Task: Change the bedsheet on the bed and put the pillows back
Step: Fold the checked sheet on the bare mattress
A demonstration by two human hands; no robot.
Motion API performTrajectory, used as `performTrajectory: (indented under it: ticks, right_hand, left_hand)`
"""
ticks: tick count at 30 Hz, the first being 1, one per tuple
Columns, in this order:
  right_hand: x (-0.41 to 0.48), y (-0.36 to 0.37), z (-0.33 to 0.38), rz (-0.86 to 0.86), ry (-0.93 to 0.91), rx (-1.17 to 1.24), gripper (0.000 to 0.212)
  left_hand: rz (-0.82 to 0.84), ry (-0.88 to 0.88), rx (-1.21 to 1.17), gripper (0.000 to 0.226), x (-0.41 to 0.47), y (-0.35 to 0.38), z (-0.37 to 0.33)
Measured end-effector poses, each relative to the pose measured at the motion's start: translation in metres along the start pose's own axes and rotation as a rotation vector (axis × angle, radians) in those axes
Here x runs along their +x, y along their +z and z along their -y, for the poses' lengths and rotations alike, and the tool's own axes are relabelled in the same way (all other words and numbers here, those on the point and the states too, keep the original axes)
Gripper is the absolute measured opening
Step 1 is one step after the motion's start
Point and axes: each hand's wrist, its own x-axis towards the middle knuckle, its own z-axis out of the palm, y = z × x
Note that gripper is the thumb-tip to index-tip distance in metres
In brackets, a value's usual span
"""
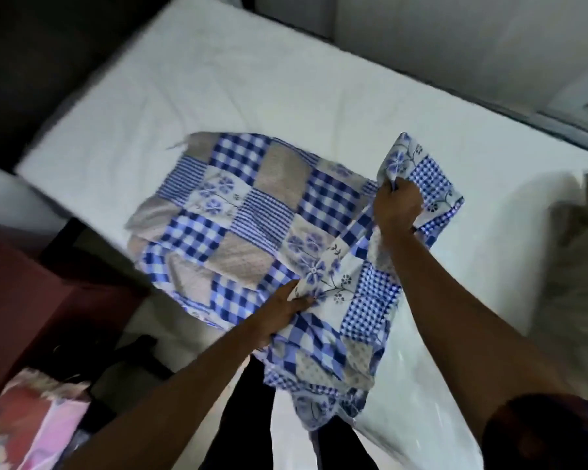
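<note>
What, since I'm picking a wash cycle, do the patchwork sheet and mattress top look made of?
Patchwork sheet: thin printed woven cloth, probably cotton, matte; it folds and drapes softly. Mattress top: white textured fabric, possibly quilted; blur leaves it open.

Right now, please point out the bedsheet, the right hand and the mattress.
bedsheet [252,205]: head view, folded middle part.
right hand [398,208]: head view, back of hand.
mattress [218,79]: head view, bare white top.
</note>
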Motion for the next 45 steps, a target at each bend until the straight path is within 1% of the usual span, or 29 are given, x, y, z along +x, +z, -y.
performTrajectory:
  ticks: [3, 5, 7, 8, 9, 11, 12, 14, 15, 16, 17, 18, 19, 20, 21, 22, 24, 26, 27, 29, 31, 33, 34, 36, 38, 39, 41, 43, 45]
  right_hand:
    - [-0.026, 0.08, 0.068, 0.155, -0.044, 0.017, 0.046]
    - [-0.038, 0.131, 0.11, 0.215, -0.085, -0.001, 0.042]
    - [-0.047, 0.189, 0.155, 0.283, -0.154, -0.012, 0.034]
    - [-0.051, 0.215, 0.177, 0.307, -0.183, -0.01, 0.032]
    - [-0.051, 0.241, 0.195, 0.346, -0.181, 0.009, 0.032]
    - [-0.044, 0.296, 0.223, 0.432, -0.175, 0.003, 0.033]
    - [-0.038, 0.327, 0.231, 0.508, -0.143, -0.012, 0.036]
    - [-0.023, 0.379, 0.239, 0.646, -0.021, 0.057, 0.068]
    - [-0.02, 0.388, 0.239, 0.71, 0.042, 0.1, 0.074]
    - [-0.02, 0.389, 0.239, 0.771, 0.082, 0.136, 0.066]
    - [-0.022, 0.39, 0.237, 0.773, 0.093, 0.16, 0.054]
    - [-0.028, 0.382, 0.233, 0.745, 0.075, 0.157, 0.047]
    - [-0.032, 0.371, 0.22, 0.7, -0.003, 0.118, 0.044]
    - [-0.037, 0.356, 0.202, 0.611, -0.096, 0.061, 0.04]
    - [-0.04, 0.339, 0.179, 0.487, -0.165, 0.021, 0.037]
    - [-0.047, 0.318, 0.157, 0.362, -0.198, 0.001, 0.033]
    - [-0.053, 0.277, 0.114, 0.165, -0.199, 0.007, 0.029]
    - [-0.053, 0.247, 0.078, 0.09, -0.203, -0.093, 0.034]
    - [-0.053, 0.235, 0.062, 0.106, -0.189, -0.183, 0.039]
    - [-0.058, 0.22, 0.043, 0.186, -0.2, -0.325, 0.041]
    - [-0.066, 0.22, 0.039, 0.302, -0.368, -0.386, 0.043]
    - [-0.071, 0.234, 0.042, 0.472, -0.5, -0.379, 0.046]
    - [-0.071, 0.243, 0.046, 0.543, -0.504, -0.38, 0.05]
    - [-0.07, 0.262, 0.056, 0.618, -0.447, -0.389, 0.058]
    - [-0.073, 0.275, 0.066, 0.664, -0.348, -0.309, 0.059]
    - [-0.072, 0.282, 0.071, 0.703, -0.25, -0.22, 0.059]
    - [-0.067, 0.296, 0.087, 0.8, 0.015, 0.022, 0.062]
    - [-0.059, 0.31, 0.103, 0.885, 0.259, 0.244, 0.061]
    - [-0.055, 0.32, 0.123, 0.974, 0.434, 0.452, 0.071]
  left_hand:
    - [-0.108, -0.016, 0.011, 0.076, -0.003, -0.116, -0.007]
    - [-0.185, 0.004, 0.04, 0.077, -0.007, -0.184, -0.021]
    - [-0.283, 0.029, 0.038, 0.066, -0.007, -0.253, -0.036]
    - [-0.347, 0.064, 0.049, 0.066, -0.005, -0.286, -0.044]
    - [-0.396, 0.092, 0.091, 0.067, -0.006, -0.315, -0.054]
    - [-0.448, 0.084, 0.292, 0.064, 0.005, -0.372, -0.064]
    - [-0.479, 0.064, 0.367, 0.057, 0.012, -0.398, -0.066]
    - [-0.599, 0.028, 0.372, 0.034, 0.031, -0.442, -0.065]
    - [-0.682, 0.007, 0.415, 0.025, 0.033, -0.452, -0.064]
    - [-0.754, -0.026, 0.482, 0.025, 0.037, -0.459, -0.063]
    - [-0.823, -0.077, 0.591, 0.029, 0.041, -0.465, -0.058]
    - [-0.898, -0.114, 0.692, 0.029, 0.043, -0.462, -0.054]
    - [-0.962, -0.108, 0.754, 0.03, 0.045, -0.455, -0.049]
    - [-1.003, -0.032, 0.775, 0.032, 0.046, -0.444, -0.042]
    - [-1.025, 0.086, 0.785, 0.035, 0.049, -0.43, -0.036]
    - [-1.039, 0.21, 0.828, 0.04, 0.051, -0.413, -0.032]
    - [-0.961, 0.418, 1.0, 0.051, 0.06, -0.377, -0.017]
    - [-0.774, 0.536, 1.169, 0.059, 0.071, -0.344, -0.007]
    - [-0.707, 0.536, 1.213, 0.061, 0.073, -0.328, -0.004]
    - [-0.677, 0.413, 1.174, 0.072, 0.076, -0.31, 0.0]
    - [-0.69, 0.249, 1.102, 0.083, 0.08, -0.309, 0.001]
    - [-0.666, 0.238, 1.095, 0.085, 0.08, -0.313, 0.0]
    - [-0.672, 0.268, 1.063, 0.083, 0.077, -0.317, -0.005]
    - [-0.744, 0.326, 0.876, 0.076, 0.072, -0.328, -0.018]
    - [-0.818, 0.294, 0.74, 0.075, 0.062, -0.338, -0.03]
    - [-0.846, 0.263, 0.728, 0.079, 0.056, -0.342, -0.036]
    - [-0.887, 0.234, 0.753, 0.083, 0.046, -0.346, -0.046]
    - [-0.945, 0.284, 0.77, 0.072, 0.037, -0.348, -0.059]
    - [-0.976, 0.361, 0.77, 0.058, 0.032, -0.349, -0.071]
